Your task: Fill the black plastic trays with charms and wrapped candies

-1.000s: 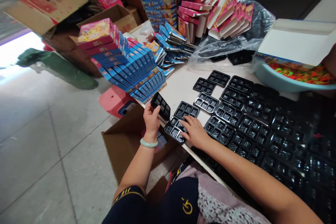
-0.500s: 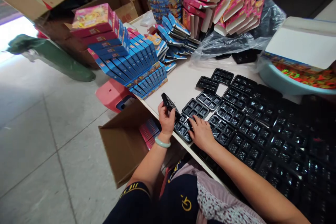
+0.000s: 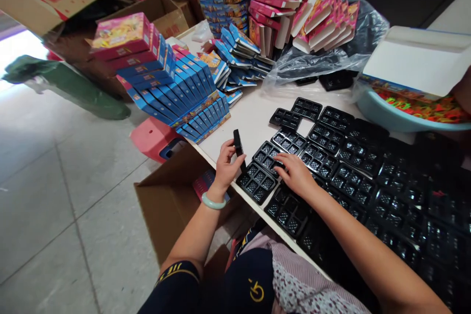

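Note:
My left hand [image 3: 227, 169], with a pale bangle at the wrist, grips a small stack of black plastic trays [image 3: 238, 143] on edge between thumb and fingers. Just below it, at the table's front edge, lies a black tray with several square compartments [image 3: 256, 183]. My right hand [image 3: 299, 176] is palm down with its fingers stretched out over another black compartment tray [image 3: 267, 157]. The fingertips seem to rest on that tray or just above it. Rows of similar black trays [image 3: 319, 159] spread to the right, beneath and beyond my right forearm.
Blue boxes [image 3: 191, 83] stand in rows at the left of the table [image 3: 253, 108], with pink boxes [image 3: 121, 34] on top. Pink open cartons [image 3: 327, 19] pile up behind. A light-blue basin [image 3: 386, 113] holds colourful small pieces. An open cardboard box [image 3: 158, 216] sits below the edge.
My left hand has shifted slightly left and turned the held stack more upright. My right hand has moved up and right, off the front tray to the tray behind it.

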`<state>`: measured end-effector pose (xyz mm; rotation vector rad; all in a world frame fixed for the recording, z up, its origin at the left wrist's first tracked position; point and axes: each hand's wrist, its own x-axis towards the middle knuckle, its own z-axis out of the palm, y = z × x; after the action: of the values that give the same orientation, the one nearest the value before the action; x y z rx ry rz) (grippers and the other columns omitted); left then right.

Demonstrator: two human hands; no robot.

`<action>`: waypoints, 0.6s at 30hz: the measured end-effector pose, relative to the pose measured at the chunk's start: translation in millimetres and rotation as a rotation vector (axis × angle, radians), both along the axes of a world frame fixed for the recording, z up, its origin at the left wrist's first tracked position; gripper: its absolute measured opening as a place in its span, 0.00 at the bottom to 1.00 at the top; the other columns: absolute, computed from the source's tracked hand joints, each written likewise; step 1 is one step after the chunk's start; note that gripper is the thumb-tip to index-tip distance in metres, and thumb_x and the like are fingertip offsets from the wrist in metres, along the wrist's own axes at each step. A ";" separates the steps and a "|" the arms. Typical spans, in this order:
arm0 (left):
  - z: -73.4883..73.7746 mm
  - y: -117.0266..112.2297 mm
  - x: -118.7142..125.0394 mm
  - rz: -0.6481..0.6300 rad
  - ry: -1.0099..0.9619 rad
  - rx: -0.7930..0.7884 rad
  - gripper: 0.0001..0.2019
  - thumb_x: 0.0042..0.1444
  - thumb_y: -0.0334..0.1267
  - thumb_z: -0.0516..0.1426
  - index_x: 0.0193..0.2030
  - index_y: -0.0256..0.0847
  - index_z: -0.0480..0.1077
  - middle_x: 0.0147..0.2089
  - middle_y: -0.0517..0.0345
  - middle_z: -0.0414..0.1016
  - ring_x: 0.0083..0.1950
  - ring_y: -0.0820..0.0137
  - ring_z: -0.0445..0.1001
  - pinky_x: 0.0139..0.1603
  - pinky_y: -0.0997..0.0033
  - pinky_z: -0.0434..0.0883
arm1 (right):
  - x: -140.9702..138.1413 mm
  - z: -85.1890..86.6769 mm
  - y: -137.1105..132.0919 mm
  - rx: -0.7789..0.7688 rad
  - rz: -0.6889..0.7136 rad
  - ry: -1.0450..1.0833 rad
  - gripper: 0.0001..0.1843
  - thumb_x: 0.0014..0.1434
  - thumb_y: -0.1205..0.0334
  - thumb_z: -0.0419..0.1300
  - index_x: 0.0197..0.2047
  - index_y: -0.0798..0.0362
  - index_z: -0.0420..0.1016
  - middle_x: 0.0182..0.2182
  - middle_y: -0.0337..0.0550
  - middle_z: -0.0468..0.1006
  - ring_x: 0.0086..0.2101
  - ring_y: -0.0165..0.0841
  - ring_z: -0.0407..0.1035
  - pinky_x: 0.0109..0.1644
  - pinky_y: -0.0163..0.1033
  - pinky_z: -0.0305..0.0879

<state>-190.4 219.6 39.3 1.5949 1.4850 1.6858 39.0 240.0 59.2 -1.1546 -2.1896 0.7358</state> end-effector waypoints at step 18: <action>29.6 19.2 10.4 -0.166 -0.106 -0.068 0.10 0.52 0.43 0.60 0.31 0.39 0.67 0.49 0.49 0.69 0.51 0.65 0.70 0.48 0.64 0.70 | -60.2 18.4 23.3 -0.806 -0.323 1.130 0.26 0.34 0.48 0.72 0.24 0.51 0.60 0.17 0.28 0.65 0.20 0.23 0.63 0.25 0.31 0.67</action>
<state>-180.0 238.8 68.9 1.5241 1.3062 1.5849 -21.2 263.4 77.6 -0.9762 -0.7423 1.6599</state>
